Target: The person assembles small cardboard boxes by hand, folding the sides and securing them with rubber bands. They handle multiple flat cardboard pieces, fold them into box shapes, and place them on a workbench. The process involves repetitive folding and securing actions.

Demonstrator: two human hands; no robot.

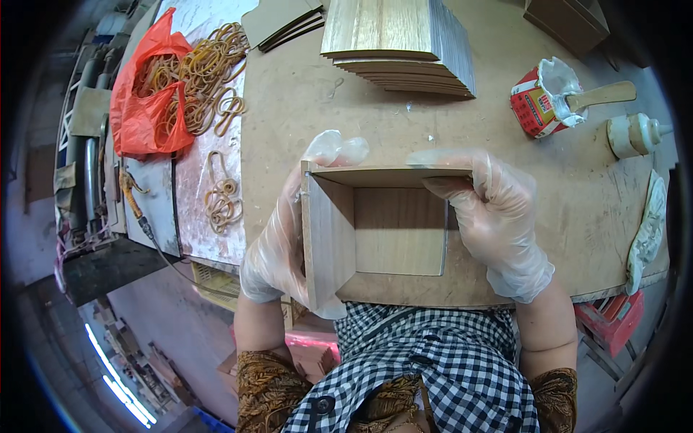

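Both of my hands wear clear plastic gloves and hold a partly built wooden box (399, 231) over the near part of the table. It shows a flat base panel, a left wall (330, 242) and a far wall (390, 175); its near and right sides are open. My left hand (273, 249) wraps the outside of the left wall, fingertips at the far corner and thumb side near the lower edge. My right hand (498, 209) pinches the right end of the far wall, the thumb inside and the fingers behind it.
A stack of wood panels (382, 32) stands at the back, beside dark thin boards (285, 22). Rubber bands (216, 58) spill from a red plastic bag (144, 108) at left. A tub of white glue (538, 101) with a wooden stick and a squeeze bottle (632, 137) sit at right.
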